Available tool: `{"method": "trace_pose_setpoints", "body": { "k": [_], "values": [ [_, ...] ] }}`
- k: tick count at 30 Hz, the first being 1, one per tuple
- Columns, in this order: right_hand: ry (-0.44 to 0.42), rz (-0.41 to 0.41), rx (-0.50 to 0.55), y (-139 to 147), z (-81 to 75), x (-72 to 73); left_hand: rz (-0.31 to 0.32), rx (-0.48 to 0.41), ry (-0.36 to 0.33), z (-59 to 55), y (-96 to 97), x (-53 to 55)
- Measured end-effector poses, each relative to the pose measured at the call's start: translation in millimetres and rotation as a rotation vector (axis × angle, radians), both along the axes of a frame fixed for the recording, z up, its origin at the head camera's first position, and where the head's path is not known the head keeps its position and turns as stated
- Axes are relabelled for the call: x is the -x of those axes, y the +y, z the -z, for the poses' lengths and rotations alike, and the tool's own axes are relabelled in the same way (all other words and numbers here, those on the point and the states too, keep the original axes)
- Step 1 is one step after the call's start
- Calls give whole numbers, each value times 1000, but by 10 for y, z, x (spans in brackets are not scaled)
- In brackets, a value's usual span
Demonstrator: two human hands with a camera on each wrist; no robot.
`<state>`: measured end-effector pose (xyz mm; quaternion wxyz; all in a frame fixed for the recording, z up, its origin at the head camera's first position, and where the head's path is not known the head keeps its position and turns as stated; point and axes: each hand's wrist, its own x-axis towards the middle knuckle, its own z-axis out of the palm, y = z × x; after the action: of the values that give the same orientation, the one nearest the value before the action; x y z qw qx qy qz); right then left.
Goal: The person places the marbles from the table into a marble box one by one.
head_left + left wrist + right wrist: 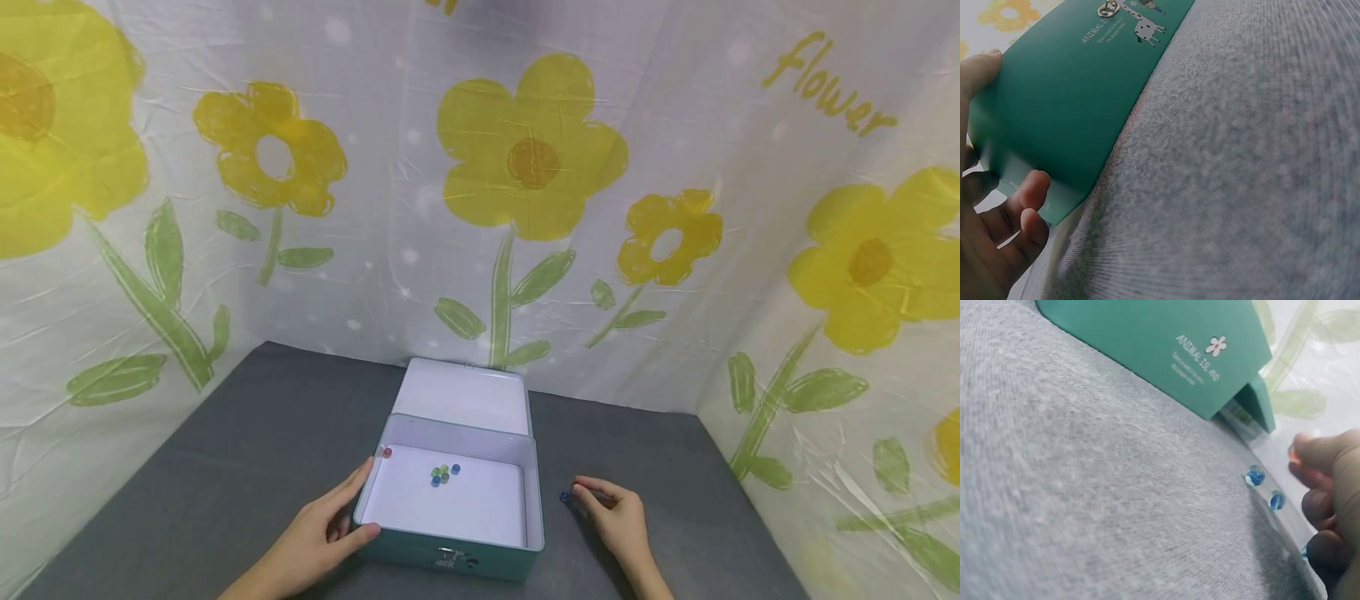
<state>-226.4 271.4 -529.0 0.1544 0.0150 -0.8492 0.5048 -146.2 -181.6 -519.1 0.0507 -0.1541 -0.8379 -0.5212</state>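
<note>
A green tin box (450, 562) with a white inside has a red marble (387, 452) at its back left and several blue, green and yellowish marbles (444, 478) near the middle. My left hand (318, 529) grips the box's front left corner, thumb at the front rim and fingers along the left wall. To the right of the box, my right hand (618, 521) pinches an orange marble (1294, 452) between thumb and forefinger. Blue marbles (1255, 475) lie on the table beside that hand, one partly hidden behind its curled fingers.
The box's lid (465, 392) stands opened backward, its white inner face showing. A dark grey cloth-like surface (247, 450) covers the table. Behind and at the sides hangs a white curtain (375, 250) with yellow flowers. A metal clasp (452, 552) sits on the box's front.
</note>
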Motion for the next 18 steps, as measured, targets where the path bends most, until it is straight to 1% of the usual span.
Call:
{"method": "trace_pose_setpoints", "body": {
  "k": [2, 4, 6, 12, 18],
  "values": [
    [-24, 6, 73, -21, -24, -1, -1, 1, 2, -3, 0, -1],
    [-35, 11, 124, -40, -49, -2, 1, 0, 4, -8, 0, -4],
    [-26, 14, 141, -61, -72, 0, 4, -3, 5, -14, -3, -4],
    [-3, 31, 134, -108, -138, 25, 3, 1, 7, -20, -4, -4],
    [19, 21, 157, -158, -229, 53, 4, -7, 5, -10, 2, -13]
  ]
}}
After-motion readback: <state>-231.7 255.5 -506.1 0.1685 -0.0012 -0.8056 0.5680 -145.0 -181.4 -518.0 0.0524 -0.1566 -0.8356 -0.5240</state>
